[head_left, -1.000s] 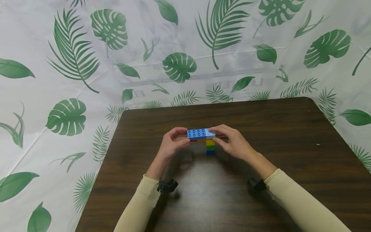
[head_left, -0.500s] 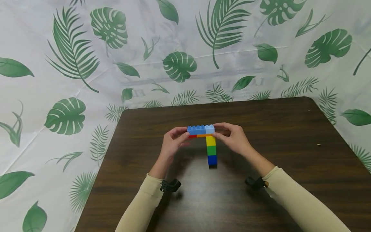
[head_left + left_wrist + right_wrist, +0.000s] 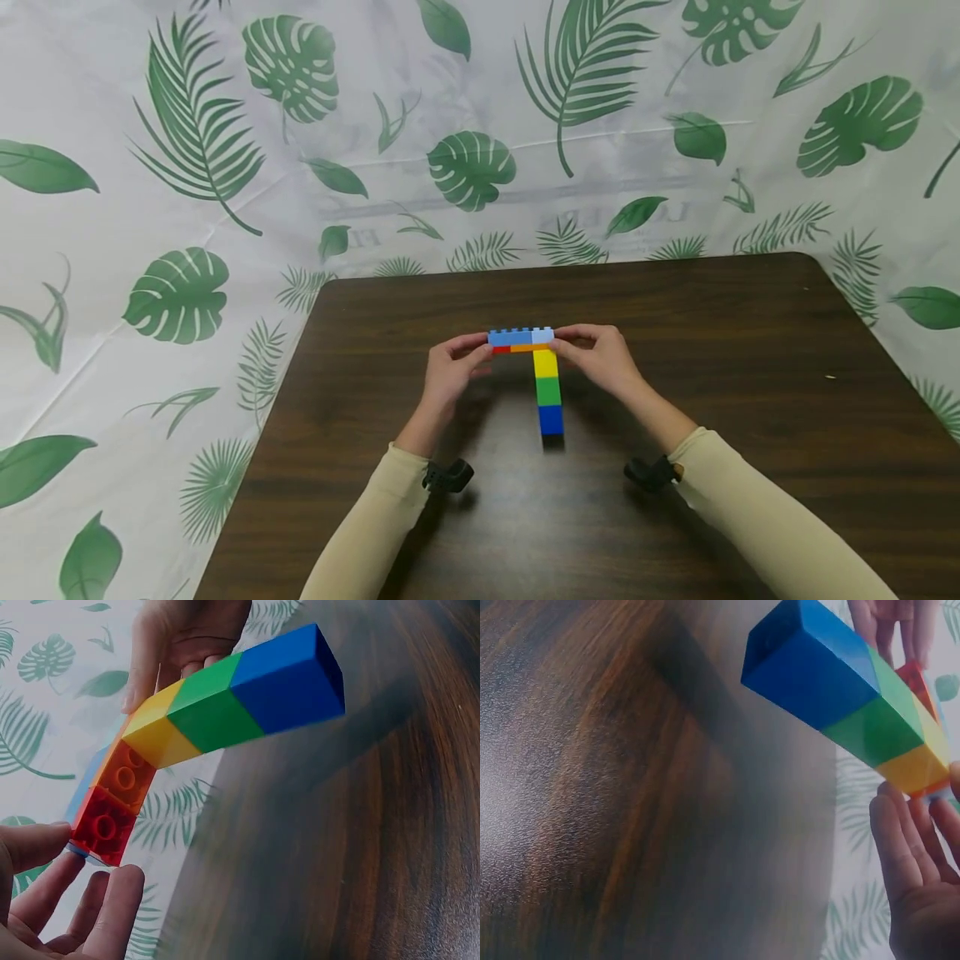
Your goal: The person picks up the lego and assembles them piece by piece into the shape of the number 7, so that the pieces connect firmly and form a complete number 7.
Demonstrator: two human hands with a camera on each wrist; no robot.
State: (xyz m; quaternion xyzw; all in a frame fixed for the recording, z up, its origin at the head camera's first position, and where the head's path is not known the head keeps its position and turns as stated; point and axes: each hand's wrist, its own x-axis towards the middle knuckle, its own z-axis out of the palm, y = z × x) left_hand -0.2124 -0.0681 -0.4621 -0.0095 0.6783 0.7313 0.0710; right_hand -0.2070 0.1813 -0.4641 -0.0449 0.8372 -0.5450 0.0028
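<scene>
Both hands hold one toy building-brick assembly up over the table. Its top row joins a mid-blue brick (image 3: pixel 510 337) and a light-blue brick (image 3: pixel 543 337), studs upward. Under them sit a red brick (image 3: pixel 94 840) and an orange brick (image 3: pixel 112 789), their hollow undersides showing in the left wrist view. From the right end a column runs down: yellow brick (image 3: pixel 546 363), green brick (image 3: pixel 548 391), dark-blue brick (image 3: pixel 551 420). My left hand (image 3: pixel 450 372) pinches the red and mid-blue end. At the light-blue and orange end, my right hand (image 3: pixel 602 358) grips between thumb and fingers.
A dark wood-grain table (image 3: pixel 712 333) lies beneath, with the assembly's shadow on it. Behind and at the left hangs a white cloth (image 3: pixel 405 67) printed with green leaves. Each wrist wears a black band (image 3: pixel 448 477). A tiny pale speck (image 3: pixel 830 377) lies on the right side.
The assembly has tilted: its studs now show edge-on, and the column, foreshortened earlier, shows at greater length with its lower end nearer the viewer. Both hands keep their hold.
</scene>
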